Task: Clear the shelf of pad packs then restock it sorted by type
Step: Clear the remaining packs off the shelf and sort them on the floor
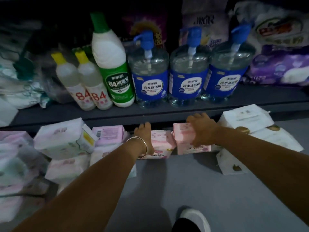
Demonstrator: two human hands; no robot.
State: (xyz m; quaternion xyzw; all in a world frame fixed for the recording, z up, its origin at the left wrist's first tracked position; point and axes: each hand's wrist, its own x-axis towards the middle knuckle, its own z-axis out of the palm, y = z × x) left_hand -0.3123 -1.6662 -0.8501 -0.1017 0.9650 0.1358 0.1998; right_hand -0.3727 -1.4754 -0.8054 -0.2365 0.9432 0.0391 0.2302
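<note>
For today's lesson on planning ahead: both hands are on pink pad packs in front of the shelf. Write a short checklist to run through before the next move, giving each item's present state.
1. Left hand on the flat pink plastic pad pack: ok, it rests on the left part.
2. Right hand gripping the second pink pad pack: ok, fingers curl over its top.
3. The two packs match in type: ok, same pink print.
4. White square pad packs kept apart at the right: ok.
5. Space under the dark shelf edge: cannot tell, too dark.
</note>
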